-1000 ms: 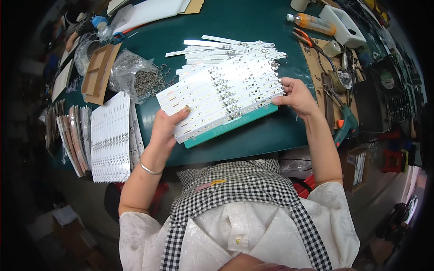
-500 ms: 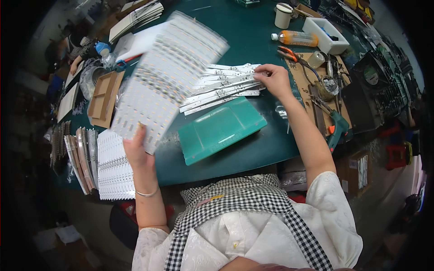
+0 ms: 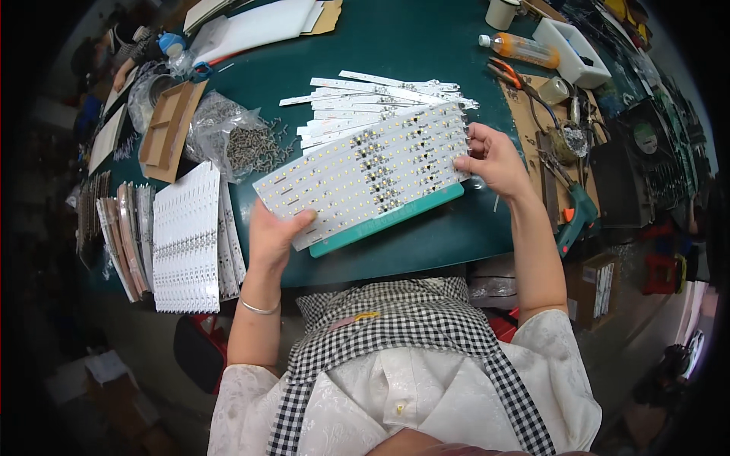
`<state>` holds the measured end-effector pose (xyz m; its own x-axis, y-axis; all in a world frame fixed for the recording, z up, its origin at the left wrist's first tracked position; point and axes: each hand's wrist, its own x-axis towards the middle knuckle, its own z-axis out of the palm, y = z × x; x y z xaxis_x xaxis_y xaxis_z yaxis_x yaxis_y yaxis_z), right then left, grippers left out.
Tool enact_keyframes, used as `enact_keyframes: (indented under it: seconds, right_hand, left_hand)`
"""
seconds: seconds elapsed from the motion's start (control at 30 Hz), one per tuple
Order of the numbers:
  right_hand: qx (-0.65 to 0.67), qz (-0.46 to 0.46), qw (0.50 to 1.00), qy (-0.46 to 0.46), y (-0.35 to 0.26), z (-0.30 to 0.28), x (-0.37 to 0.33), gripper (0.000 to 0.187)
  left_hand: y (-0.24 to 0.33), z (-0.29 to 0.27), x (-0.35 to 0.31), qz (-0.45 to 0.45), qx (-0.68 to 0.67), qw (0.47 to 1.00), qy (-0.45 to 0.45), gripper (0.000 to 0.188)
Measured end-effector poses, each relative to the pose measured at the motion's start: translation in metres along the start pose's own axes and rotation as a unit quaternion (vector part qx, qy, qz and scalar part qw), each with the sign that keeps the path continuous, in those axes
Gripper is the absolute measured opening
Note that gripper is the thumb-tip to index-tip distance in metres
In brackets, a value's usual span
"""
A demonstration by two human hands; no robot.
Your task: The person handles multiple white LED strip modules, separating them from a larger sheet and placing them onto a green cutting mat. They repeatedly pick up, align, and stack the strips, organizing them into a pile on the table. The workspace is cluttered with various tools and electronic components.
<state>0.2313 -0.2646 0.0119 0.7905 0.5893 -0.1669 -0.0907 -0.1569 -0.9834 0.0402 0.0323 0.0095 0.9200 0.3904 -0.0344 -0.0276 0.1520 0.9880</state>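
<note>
Between my two hands is a white LED circuit board panel [image 3: 334,178], made of parallel strips with rows of small yellowish LEDs and a band of dark parts. My left hand [image 3: 275,232] grips its lower left end, thumb on top. At the right end my right hand [image 3: 490,158] pinches the edge between thumb and fingers. Under the panel lies a green block [image 3: 395,220], of which only the front strip shows. Behind the panel is a loose pile of separate white LED strips [image 3: 342,102], partly covered by it.
At left stand stacked LED panels [image 3: 186,247], beside a clear bag of screws [image 3: 247,144] and a cardboard tray [image 3: 171,133]. On the right, pliers [image 3: 506,72], a green glue gun [image 3: 576,220], an orange drink bottle [image 3: 525,49] and a white foam box [image 3: 570,53] lie close together.
The panel has swung down from its raised, upright slant to lie nearly level over the green block. My right hand has left the loose strips and now grips the panel's right end.
</note>
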Motion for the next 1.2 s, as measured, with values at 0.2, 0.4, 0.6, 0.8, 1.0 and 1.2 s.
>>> enact_keyframes:
  seconds: [0.2, 0.4, 0.6, 0.8, 1.0, 1.2]
  right_hand:
    - [-0.118, -0.038, 0.992, -0.024, -0.014, -0.003, -0.003, 0.034]
    - [-0.183, 0.025, 0.981, -0.068, 0.007, -0.019, 0.013, 0.030]
    - [-0.045, 0.069, 0.990, -0.118, -0.001, -0.010, 0.022, 0.035]
    - [0.051, 0.094, 0.985, -0.135, 0.009, -0.012, 0.026, 0.046]
    - [0.050, 0.079, 0.991, -0.096, 0.004, -0.016, 0.002, 0.050]
    - [0.034, -0.037, 0.997, 0.055, 0.010, -0.012, 0.007, 0.021]
  left_hand:
    - [0.005, 0.000, -0.012, -0.049, 0.049, 0.998, 0.001, 0.051]
    - [-0.003, -0.004, 0.005, -0.110, -0.001, 0.994, -0.016, 0.053]
    - [-0.015, -0.010, 0.017, -0.156, -0.033, 0.987, -0.028, 0.046]
    - [-0.010, -0.006, 0.028, -0.232, -0.040, 0.972, -0.011, 0.043]
    - [-0.019, -0.011, 0.017, -0.102, -0.059, 0.991, 0.068, 0.054]
    - [0.004, -0.038, 0.023, 0.089, -0.131, 0.977, 0.144, 0.052]
